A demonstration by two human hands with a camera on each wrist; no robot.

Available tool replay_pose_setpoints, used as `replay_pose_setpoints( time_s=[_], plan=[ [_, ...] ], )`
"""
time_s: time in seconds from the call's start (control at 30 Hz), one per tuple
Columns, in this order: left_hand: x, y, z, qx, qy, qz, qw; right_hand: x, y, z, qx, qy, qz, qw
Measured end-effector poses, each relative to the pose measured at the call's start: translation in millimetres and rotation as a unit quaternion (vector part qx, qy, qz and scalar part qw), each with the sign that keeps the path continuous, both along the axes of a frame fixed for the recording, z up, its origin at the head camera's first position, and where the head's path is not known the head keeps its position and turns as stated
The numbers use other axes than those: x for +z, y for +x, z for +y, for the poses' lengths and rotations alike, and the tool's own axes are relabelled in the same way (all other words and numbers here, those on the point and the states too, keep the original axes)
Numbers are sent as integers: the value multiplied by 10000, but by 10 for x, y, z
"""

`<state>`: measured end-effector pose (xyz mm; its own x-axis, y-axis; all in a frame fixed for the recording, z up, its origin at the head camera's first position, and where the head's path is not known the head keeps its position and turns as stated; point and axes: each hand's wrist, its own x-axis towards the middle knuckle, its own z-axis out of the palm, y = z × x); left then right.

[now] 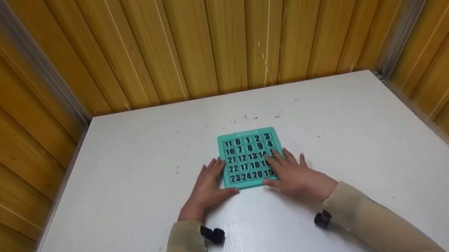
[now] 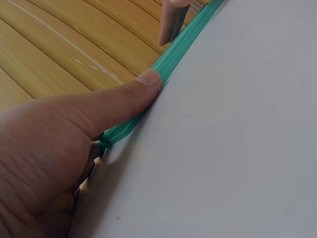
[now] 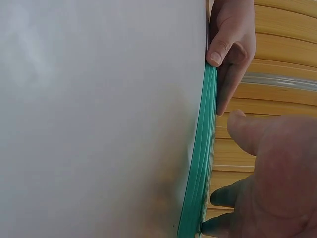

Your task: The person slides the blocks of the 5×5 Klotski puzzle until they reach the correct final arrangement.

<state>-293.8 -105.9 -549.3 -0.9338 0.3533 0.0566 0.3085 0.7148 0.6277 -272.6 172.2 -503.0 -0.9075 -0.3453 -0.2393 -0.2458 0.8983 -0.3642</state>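
Note:
A teal sliding number puzzle lies flat on the white table, its square tiles bearing black numbers. The top row reads 11, 6, 1, 2, 3. My left hand holds the frame's near left corner, fingers along the left side and thumb against the near edge; the left wrist view shows that thumb on the green rim. Over the lower right tiles lies my right hand, fingers extended, hiding some numbers. Its thumb, at the near edge in the head view, appears raised off the rim in the right wrist view.
The white table has small dark marks beyond the puzzle. Yellow wood-look panels enclose its back and both sides, with grey metal posts at the corners. A black wrist device sits at the left cuff, another at the right.

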Motion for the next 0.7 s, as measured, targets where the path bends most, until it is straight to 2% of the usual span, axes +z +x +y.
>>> replay_pose_setpoints(
  time_s=[0.2, 0.53, 0.7],
  plan=[
    [7, -1, -6, -42, 49, 12, 10000, 22, 55, -3, 36, -10, 38, 10000],
    [4, 7, -15, -116, 177, 81, 9997, 96, 469, 15, 184, 169, -148, 9996],
    [9, 6, -21, -153, 212, 152, 9995, 97, 534, 21, 254, 234, -151, 9993]
  ],
)
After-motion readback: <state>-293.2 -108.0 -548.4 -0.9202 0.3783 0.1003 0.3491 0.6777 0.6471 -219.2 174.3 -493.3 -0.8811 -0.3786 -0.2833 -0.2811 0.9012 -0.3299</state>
